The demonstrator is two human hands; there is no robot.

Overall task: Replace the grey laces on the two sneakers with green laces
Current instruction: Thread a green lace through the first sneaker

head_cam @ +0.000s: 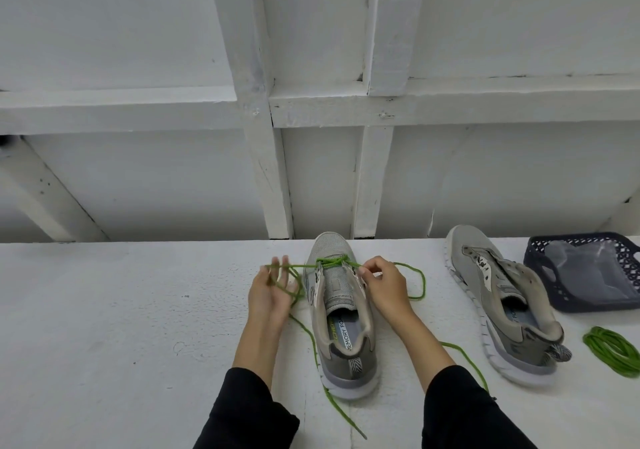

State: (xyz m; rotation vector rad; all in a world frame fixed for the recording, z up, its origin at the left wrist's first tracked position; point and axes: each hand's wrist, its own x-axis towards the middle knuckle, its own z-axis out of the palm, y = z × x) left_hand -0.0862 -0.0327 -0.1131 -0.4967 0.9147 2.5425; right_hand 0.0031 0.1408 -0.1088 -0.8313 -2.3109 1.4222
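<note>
A grey sneaker (341,313) stands in front of me, toe pointing away, with a green lace (330,262) threaded through its lowest eyelets. My left hand (272,291) is to the left of the shoe, fingers extended, with the lace's left strand running across them. My right hand (382,286) pinches the right strand at the shoe's right eyelets. Both loose ends trail toward me on the table. A second grey sneaker (502,306) without a lace lies to the right. A coiled green lace (611,350) lies at the far right.
A dark blue plastic basket (585,272) holding a clear plastic bag sits at the right, behind the coiled lace. The white table (121,327) ends at a white wooden framed wall just beyond the shoes.
</note>
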